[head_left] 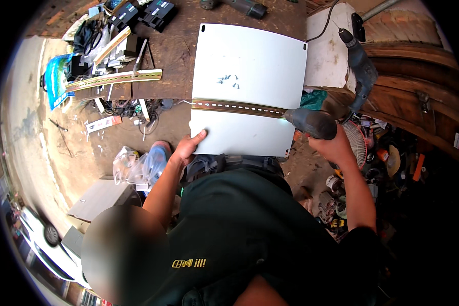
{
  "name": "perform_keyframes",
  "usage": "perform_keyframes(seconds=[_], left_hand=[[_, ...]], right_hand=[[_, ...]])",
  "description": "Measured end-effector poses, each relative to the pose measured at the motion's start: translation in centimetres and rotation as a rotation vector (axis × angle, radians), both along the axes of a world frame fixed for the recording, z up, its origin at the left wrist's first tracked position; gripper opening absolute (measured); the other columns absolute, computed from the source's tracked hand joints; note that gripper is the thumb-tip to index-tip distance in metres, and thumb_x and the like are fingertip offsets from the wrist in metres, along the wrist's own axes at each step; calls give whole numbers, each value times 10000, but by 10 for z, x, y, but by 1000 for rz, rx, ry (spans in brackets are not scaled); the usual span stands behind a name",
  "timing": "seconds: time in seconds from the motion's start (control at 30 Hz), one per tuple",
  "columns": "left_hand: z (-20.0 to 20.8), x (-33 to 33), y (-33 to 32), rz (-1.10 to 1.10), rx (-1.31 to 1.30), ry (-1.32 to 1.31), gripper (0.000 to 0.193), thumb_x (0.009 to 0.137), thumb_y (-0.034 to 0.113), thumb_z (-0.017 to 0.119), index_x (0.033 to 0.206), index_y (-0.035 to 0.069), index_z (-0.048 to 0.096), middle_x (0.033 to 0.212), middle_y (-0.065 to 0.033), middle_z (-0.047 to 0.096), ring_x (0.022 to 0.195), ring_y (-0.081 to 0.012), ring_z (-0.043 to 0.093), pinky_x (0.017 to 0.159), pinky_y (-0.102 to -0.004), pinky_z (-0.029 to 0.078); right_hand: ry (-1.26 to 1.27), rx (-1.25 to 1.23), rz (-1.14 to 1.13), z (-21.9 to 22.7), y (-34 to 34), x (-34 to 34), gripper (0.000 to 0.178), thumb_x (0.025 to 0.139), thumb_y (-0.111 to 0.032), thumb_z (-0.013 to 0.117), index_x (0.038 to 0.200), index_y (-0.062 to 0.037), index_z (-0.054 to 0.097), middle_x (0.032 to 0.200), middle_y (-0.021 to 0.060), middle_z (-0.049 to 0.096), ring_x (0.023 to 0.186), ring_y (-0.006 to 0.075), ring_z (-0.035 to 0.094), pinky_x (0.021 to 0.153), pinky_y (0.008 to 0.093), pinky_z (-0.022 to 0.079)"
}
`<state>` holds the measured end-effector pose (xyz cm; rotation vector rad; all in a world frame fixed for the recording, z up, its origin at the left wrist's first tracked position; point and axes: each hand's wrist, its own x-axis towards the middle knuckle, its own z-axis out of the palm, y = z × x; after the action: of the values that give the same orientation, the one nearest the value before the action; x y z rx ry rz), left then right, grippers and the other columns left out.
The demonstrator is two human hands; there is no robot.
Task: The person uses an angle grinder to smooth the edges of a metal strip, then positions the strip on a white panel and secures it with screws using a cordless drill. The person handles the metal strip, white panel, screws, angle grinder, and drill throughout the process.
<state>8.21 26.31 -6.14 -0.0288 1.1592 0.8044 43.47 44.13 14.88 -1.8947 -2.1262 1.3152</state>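
Note:
A white metal panel (pixel 252 58) lies in front of me, its far part on the wooden bench and its near part reaching toward my waist. A slotted metal rail (pixel 234 106) runs across the panel from edge to edge. My left hand (pixel 187 146) grips the panel's near left edge, thumb on top, the other fingers mostly hidden below. My right hand (pixel 329 146) is closed round the handle of a dark cordless drill (pixel 315 124). The drill's nose points left at the right end of the rail, where a small light glows. Its tip is too small to make out.
A corded drill (pixel 360 69) with a thin bit hangs by the white block (pixel 327 48) at right. Another power tool (pixel 242 7) lies at the bench's far edge. A second slotted rail (pixel 117 79) and black boxes (pixel 157 14) sit at left. Clutter surrounds a fan guard (pixel 355 143).

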Motion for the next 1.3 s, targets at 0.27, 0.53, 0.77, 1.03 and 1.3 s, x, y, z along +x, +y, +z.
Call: perform_keyframes(seconds=[0.27,0.53,0.77,1.03,1.3], left_hand=[[-9,-1,-4,-25,-12,36,804,856,424,771,1385,-83,441,1303,-198,584,1161,-289,584,1010,-410,470],[-11,1,-4,3,-43,36,732,894,408,729,1379,-70,459,1301,-196,594,1166,-294,596,1014,-418,476],[-8,2,-2,41,-19,42,713,907,455,693,1401,-6,466,1352,-146,574,1227,-277,551,1070,-456,414],[5,-11,17,44,53,190,440,949,379,662,1190,16,600,1161,-92,660,1037,-191,617,930,-360,491],[4,-18,27,33,106,240,282,980,276,635,1088,16,629,1030,-75,689,924,-157,637,833,-305,505]], right_hand=[[-268,121,541,18,31,-8,442,681,-179,821,1049,-75,600,865,173,672,858,410,643,701,462,494],[234,162,106,68,40,40,465,666,-49,827,1090,-3,642,924,85,701,815,174,658,776,319,518],[737,153,-494,1,-33,100,523,803,-77,688,1294,21,537,1071,176,664,826,226,652,735,347,542],[1291,-132,-1091,-95,-129,101,525,839,-191,638,1305,-10,477,1100,183,618,783,237,610,723,358,519],[1372,-191,-1233,-117,-175,96,409,867,-239,614,1213,-38,534,1137,161,605,797,229,579,740,378,491]])
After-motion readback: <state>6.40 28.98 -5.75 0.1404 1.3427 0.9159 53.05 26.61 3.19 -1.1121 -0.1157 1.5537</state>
